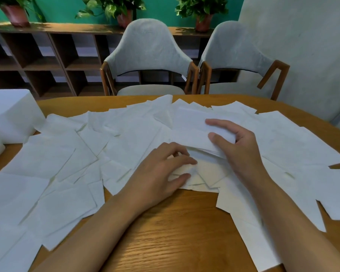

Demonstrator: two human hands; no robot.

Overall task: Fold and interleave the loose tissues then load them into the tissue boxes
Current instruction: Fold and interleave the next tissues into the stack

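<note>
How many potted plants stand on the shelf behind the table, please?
3: a potted plant at the shelf's left end, another mid-shelf, a third toward its right. More may lie off-frame.

Readable text, head view: none. No legible word, label, brand, number or sign on any surface. The loose tissues (126, 138) are plain white. The white boxes (10, 114) at the table's left edge show blank white faces. The plant pots (16, 15) on the shelf show plain reddish sides; any finer marking there is too small to tell.
</note>
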